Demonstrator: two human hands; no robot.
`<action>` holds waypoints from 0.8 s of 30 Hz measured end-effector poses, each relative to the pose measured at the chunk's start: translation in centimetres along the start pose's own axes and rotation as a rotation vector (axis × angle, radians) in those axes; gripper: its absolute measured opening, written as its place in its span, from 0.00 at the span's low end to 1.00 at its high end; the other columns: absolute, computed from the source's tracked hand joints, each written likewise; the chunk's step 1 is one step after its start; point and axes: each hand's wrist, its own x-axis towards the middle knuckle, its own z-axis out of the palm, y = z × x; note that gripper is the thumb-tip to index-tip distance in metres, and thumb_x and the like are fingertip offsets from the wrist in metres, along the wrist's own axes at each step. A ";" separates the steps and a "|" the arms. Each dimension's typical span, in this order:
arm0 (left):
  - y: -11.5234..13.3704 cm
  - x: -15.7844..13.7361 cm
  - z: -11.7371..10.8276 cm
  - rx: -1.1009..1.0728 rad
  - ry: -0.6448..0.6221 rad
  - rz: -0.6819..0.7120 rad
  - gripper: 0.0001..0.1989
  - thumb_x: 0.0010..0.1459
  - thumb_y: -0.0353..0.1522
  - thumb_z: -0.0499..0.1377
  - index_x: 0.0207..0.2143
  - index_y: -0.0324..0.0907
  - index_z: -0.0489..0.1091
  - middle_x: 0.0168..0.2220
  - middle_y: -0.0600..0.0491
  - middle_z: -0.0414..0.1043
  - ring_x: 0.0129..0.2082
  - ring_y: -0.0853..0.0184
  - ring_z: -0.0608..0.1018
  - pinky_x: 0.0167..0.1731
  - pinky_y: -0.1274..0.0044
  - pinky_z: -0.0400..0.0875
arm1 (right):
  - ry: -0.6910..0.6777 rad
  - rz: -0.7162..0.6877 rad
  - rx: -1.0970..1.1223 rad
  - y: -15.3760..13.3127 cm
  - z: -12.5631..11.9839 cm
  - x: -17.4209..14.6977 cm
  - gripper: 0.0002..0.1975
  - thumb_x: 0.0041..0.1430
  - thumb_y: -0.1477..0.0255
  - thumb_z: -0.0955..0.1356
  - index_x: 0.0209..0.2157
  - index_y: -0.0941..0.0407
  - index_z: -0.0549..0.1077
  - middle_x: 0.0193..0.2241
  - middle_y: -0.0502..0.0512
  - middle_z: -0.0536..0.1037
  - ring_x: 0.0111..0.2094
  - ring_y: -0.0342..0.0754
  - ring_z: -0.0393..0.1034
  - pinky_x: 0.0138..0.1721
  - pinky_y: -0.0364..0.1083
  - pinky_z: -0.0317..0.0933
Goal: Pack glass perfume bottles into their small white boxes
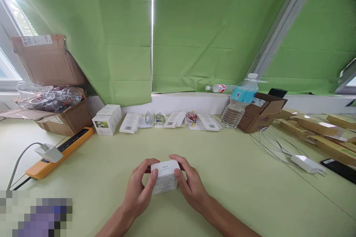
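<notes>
Your grip, left hand point(141, 184) and right hand point(191, 183) on opposite sides, pinches the white box point(165, 179) at mid-counter point(222, 166), likely light, stiffish, slightly slick card that dents, so hold side edges, squeeze softly.

White box point(165, 178) with top lettering point(164, 167) and small print point(164, 183) too blurred to read, barcodes point(128, 128) on flat white packets point(130, 120) beyond the box, blue barcoded label point(244, 94) on large bottle point(233, 115) beyond it rightward, illegible paper label point(37, 40) on carton flap point(46, 61) beyond it leftward
</notes>
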 end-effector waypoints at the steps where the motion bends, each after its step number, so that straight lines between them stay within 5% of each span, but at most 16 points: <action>1: 0.0 0.1 0.0 -0.008 -0.012 0.008 0.13 0.65 0.39 0.50 0.40 0.41 0.70 0.37 0.48 0.75 0.34 0.64 0.75 0.36 0.75 0.69 | 0.006 0.006 -0.005 0.1 0.0 0.0 0.19 0.69 0.62 0.57 0.56 0.54 0.64 0.35 0.53 0.78 0.34 0.47 0.73 0.33 0.42 0.66; 24: 0.0 0.4 0.0 -0.038 -0.081 0.036 0.12 0.63 0.40 0.52 0.34 0.41 0.67 0.35 0.50 0.70 0.35 0.64 0.72 0.35 0.75 0.66 | 0.026 0.068 -0.124 -0.1 -0.1 0.1 0.23 0.69 0.60 0.54 0.59 0.53 0.64 0.30 0.52 0.77 0.28 0.47 0.70 0.29 0.43 0.65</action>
